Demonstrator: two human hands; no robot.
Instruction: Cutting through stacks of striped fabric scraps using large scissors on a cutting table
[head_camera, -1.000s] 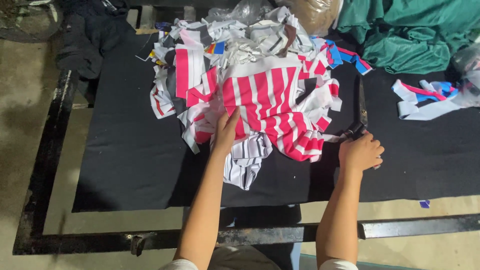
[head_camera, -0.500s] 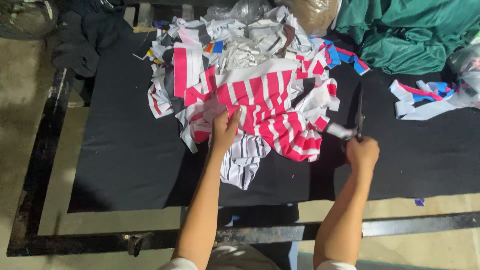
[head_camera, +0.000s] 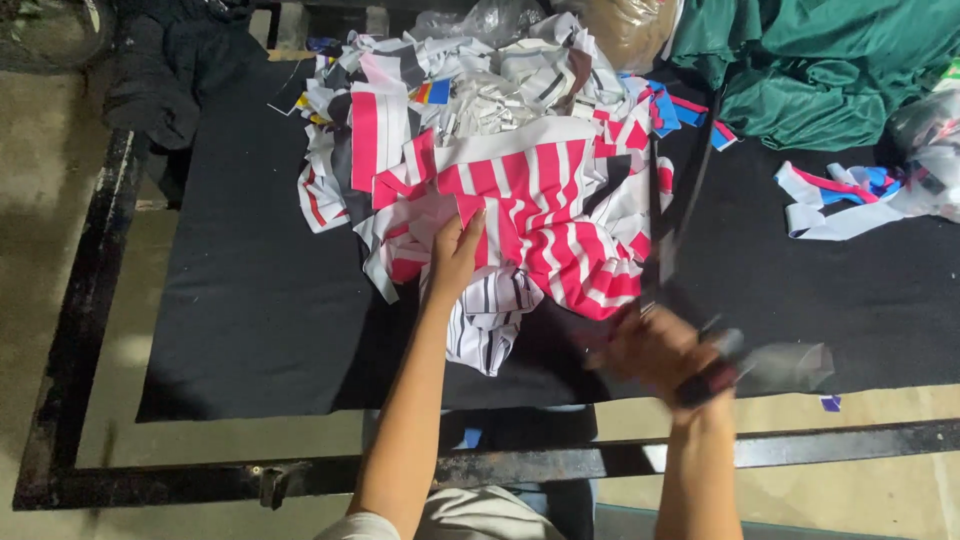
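Observation:
A heap of fabric scraps lies on a black cloth-covered table (head_camera: 250, 320). On top is a pink-and-white striped piece (head_camera: 545, 215). My left hand (head_camera: 455, 255) presses flat on the striped piece's near left edge, above a black-and-white striped scrap (head_camera: 490, 325). My right hand (head_camera: 665, 355) is blurred with motion at the pile's near right corner. It grips the dark handles of long scissors (head_camera: 662, 230), whose blades point away from me along the right side of the pink fabric.
Green cloth (head_camera: 830, 70) is bunched at the far right. White, pink and blue strips (head_camera: 850, 205) lie right of the scissors. Dark clothing (head_camera: 165, 65) hangs at the far left corner. A black metal frame (head_camera: 300, 475) borders the table's near edge.
My right hand has swung left and nearer to me with the scissors, now blurred. My left hand stays on the pink striped fabric, having slid slightly along it.

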